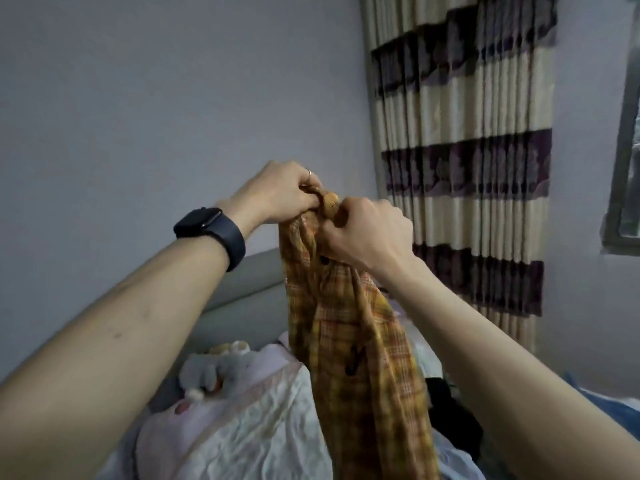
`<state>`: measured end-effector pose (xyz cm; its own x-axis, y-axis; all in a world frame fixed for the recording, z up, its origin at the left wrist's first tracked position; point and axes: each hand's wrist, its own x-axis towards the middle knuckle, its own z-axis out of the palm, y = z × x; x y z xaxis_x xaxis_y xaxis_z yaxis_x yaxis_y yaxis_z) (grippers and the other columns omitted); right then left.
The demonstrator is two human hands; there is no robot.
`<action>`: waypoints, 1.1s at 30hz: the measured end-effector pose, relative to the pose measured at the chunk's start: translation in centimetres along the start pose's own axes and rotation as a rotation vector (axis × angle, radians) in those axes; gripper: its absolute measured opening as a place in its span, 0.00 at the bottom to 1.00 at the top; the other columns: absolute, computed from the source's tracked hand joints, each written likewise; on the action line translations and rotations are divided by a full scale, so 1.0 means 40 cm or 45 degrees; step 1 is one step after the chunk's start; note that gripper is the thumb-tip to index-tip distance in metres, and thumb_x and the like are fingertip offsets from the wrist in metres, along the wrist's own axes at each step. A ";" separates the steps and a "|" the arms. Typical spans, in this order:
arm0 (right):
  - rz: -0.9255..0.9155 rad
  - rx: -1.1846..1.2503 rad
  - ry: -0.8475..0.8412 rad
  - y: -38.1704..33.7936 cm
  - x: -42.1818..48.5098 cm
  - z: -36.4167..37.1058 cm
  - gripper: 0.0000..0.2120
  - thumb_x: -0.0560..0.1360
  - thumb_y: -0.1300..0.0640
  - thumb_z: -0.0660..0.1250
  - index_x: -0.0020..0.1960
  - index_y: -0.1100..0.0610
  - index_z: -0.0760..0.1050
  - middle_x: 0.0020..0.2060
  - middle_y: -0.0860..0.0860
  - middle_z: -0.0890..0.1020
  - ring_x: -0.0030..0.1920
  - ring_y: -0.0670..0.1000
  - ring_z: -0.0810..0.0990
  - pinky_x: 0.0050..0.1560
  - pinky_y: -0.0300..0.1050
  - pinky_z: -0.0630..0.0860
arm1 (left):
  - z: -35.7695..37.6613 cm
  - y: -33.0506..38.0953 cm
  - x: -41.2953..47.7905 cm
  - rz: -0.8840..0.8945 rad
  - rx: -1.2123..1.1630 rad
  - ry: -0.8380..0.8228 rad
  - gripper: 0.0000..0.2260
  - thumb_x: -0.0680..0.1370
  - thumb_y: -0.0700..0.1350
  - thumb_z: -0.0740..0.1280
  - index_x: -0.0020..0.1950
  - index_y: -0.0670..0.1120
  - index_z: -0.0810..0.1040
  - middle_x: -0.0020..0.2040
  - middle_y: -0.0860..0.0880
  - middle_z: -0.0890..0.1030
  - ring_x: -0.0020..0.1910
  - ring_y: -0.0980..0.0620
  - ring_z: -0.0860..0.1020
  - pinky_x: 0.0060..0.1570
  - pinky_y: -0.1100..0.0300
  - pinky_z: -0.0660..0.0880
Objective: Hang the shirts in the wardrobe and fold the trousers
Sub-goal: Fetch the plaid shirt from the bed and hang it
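A yellow-orange plaid shirt [360, 348] with dark buttons hangs bunched in front of me above the bed. My left hand [277, 192], with a ring and a dark watch on the wrist, grips the top of the shirt. My right hand [367, 233] grips the same bunched top just to the right, fingers curled into the cloth. A small rounded tan piece [330, 202] sticks up between both hands; I cannot tell what it is. No hanger or wardrobe is in view.
Below lies a bed with a crumpled pale pink and white cover [242, 427] and a grey headboard [249, 299]. A dark garment [450, 410] lies on the bed at right. A striped curtain [464, 168] hangs at right, beside a window [627, 168].
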<state>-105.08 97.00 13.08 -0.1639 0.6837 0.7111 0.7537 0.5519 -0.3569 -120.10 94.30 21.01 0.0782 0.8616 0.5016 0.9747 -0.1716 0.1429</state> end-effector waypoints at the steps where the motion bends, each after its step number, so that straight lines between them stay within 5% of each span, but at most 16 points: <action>1: -0.039 -0.026 -0.025 -0.024 0.009 0.000 0.15 0.74 0.43 0.62 0.46 0.53 0.79 0.39 0.54 0.81 0.44 0.63 0.81 0.38 0.47 0.69 | -0.020 -0.023 -0.026 -0.041 -0.035 -0.017 0.05 0.77 0.47 0.70 0.47 0.53 0.86 0.45 0.56 0.84 0.50 0.55 0.80 0.49 0.60 0.74; 5: -0.218 0.019 -0.073 -0.108 0.004 0.053 0.15 0.74 0.44 0.62 0.55 0.49 0.79 0.42 0.51 0.83 0.47 0.62 0.82 0.39 0.48 0.71 | -0.039 -0.137 -0.168 -0.218 -0.172 -0.005 0.06 0.77 0.53 0.72 0.47 0.52 0.87 0.42 0.58 0.83 0.46 0.61 0.79 0.44 0.67 0.72; 8: -0.465 0.152 -0.112 -0.188 -0.064 0.132 0.19 0.74 0.45 0.62 0.64 0.45 0.70 0.54 0.46 0.82 0.49 0.60 0.83 0.40 0.50 0.76 | -0.020 -0.209 -0.282 -0.381 -0.228 0.059 0.08 0.76 0.53 0.72 0.45 0.50 0.86 0.43 0.55 0.85 0.47 0.56 0.81 0.51 0.57 0.76; 11: -0.583 0.259 -0.113 -0.251 -0.158 0.218 0.14 0.75 0.47 0.64 0.59 0.48 0.71 0.51 0.47 0.79 0.42 0.63 0.81 0.34 0.48 0.72 | -0.018 -0.251 -0.370 -0.497 -0.156 0.018 0.06 0.76 0.50 0.71 0.43 0.50 0.86 0.42 0.53 0.85 0.47 0.54 0.81 0.53 0.51 0.77; 15: -0.552 0.336 -0.108 -0.317 -0.262 0.302 0.12 0.76 0.46 0.66 0.58 0.46 0.78 0.53 0.46 0.79 0.38 0.64 0.82 0.35 0.50 0.75 | -0.030 -0.292 -0.481 -0.644 -0.082 -0.035 0.04 0.74 0.48 0.73 0.45 0.52 0.88 0.43 0.57 0.85 0.47 0.58 0.80 0.50 0.61 0.76; 21: -0.561 0.486 -0.208 -0.413 -0.351 0.327 0.11 0.76 0.48 0.66 0.57 0.40 0.81 0.50 0.45 0.83 0.45 0.61 0.83 0.39 0.50 0.76 | -0.014 -0.362 -0.704 -0.801 -0.171 0.103 0.11 0.74 0.58 0.75 0.42 0.51 0.86 0.37 0.56 0.83 0.37 0.62 0.78 0.38 0.63 0.72; 25: -0.587 0.634 -0.219 -0.507 -0.414 0.316 0.12 0.76 0.51 0.66 0.58 0.43 0.82 0.50 0.46 0.83 0.47 0.60 0.82 0.39 0.49 0.72 | 0.056 -0.372 -0.933 -0.878 -0.385 0.223 0.19 0.76 0.57 0.73 0.32 0.46 0.76 0.27 0.57 0.74 0.28 0.60 0.71 0.32 0.61 0.65; 30: -0.623 0.747 -0.285 -0.600 -0.502 0.288 0.13 0.77 0.52 0.63 0.58 0.44 0.81 0.50 0.47 0.82 0.48 0.58 0.81 0.42 0.52 0.76 | 0.194 -0.344 -1.231 -1.159 -0.373 0.224 0.10 0.79 0.58 0.68 0.52 0.53 0.82 0.46 0.57 0.85 0.42 0.62 0.81 0.46 0.53 0.80; 33: -0.656 0.804 -0.341 -0.644 -0.568 0.250 0.13 0.77 0.53 0.63 0.58 0.44 0.81 0.51 0.46 0.81 0.49 0.56 0.81 0.44 0.52 0.77 | 0.237 -0.304 -1.383 -1.310 -0.382 0.324 0.08 0.81 0.56 0.67 0.53 0.55 0.80 0.46 0.62 0.82 0.45 0.68 0.79 0.48 0.63 0.79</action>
<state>-127.15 72.01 0.05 -0.5933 0.3202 0.7386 0.0610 0.9327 -0.3554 -134.30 53.26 -16.54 -0.8208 0.5420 0.1802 0.4565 0.4329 0.7773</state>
